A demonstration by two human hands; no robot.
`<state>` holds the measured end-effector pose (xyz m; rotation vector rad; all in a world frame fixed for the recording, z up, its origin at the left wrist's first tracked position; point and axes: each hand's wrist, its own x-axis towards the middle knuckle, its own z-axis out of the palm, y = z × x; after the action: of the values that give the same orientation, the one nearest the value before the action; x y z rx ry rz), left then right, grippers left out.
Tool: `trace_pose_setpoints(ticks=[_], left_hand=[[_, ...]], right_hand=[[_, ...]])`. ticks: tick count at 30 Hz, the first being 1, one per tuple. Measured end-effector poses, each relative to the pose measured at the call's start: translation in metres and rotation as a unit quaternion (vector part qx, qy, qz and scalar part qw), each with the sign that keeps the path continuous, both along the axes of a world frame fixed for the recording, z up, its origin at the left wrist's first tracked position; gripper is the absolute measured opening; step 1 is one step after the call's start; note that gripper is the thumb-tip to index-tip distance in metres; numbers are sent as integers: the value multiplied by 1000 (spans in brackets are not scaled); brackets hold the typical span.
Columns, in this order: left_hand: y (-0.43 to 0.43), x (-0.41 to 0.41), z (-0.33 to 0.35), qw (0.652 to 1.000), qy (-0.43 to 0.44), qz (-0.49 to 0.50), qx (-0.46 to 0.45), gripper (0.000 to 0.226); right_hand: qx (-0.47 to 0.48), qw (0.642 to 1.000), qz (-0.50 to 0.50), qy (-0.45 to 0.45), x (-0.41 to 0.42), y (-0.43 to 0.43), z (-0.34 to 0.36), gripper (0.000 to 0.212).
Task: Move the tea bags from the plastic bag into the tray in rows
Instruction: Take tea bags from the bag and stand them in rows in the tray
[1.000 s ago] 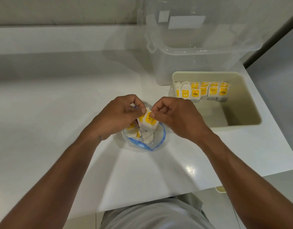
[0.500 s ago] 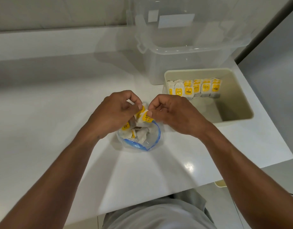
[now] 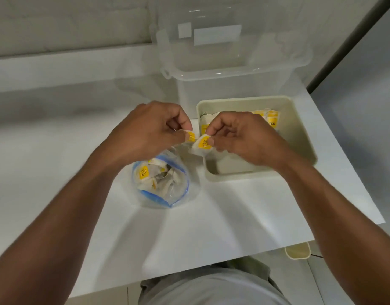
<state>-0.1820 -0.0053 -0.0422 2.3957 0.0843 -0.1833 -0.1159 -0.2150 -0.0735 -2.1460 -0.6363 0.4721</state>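
Observation:
A clear plastic bag [image 3: 178, 194] with a blue zip rim lies open on the white counter and holds several tea bags [image 3: 154, 176] with yellow tags. Above it, my left hand [image 3: 145, 133] pinches a yellow tag [image 3: 191, 137] on its string. My right hand [image 3: 240, 137] pinches a white tea bag [image 3: 201, 145] with a yellow label, held over the near left edge of the cream tray [image 3: 299, 137]. A row of tea bags [image 3: 272, 119] stands along the tray's far wall, partly hidden by my right hand.
A large clear plastic storage box [image 3: 229, 69] stands right behind the tray. The counter's right edge [image 3: 348, 164] runs close beside the tray, and its front edge [image 3: 211, 267] is near my body. A small cream object [image 3: 297, 250] lies below the counter edge.
Both hands have risen out of the plastic bag and shifted toward the tray, pulling one tea bag and a tag clear of the bag. The bag's mouth now shows fully.

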Motion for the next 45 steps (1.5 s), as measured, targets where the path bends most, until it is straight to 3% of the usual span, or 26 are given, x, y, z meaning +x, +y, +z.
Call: trace_pose_setpoints(ticks=[3,7,10,12,14,16,25,31,37,45], left_hand=[[-21,22,2,999,-49,0,18,7],[-43,53,-5,981,-127,36,143,5],[-56,69,-8,992,-75,4,100,9],[-65,76,-11,996,-40,-7,81,11],[-74,83,-19,983,-53,13,173,10],[-83,86,-28,966,-73,35,244,9],[-113,103,-55,984,-30,-1,174,7],[-128,121,-75,994,46,-77,61,10],[-146,141,-101,966,13,-16,258,18],[-144,151,-118,957,-38,28,286,23]], right_hand=[[1,998,-30,-55,23,-26,7,8],[-31,991,-57,-118,49,-54,11,7],[-45,997,-28,-51,67,-68,7,10],[-121,986,-41,-109,81,-77,-2,9],[-189,966,-62,-168,93,-86,-8,7],[-187,967,-62,-159,104,-94,-12,7],[-305,919,-16,-249,116,-108,-31,9],[-380,904,87,-174,110,-99,-35,7],[-413,872,103,-241,127,-82,-54,18],[-405,862,57,-298,135,-78,-67,23]])
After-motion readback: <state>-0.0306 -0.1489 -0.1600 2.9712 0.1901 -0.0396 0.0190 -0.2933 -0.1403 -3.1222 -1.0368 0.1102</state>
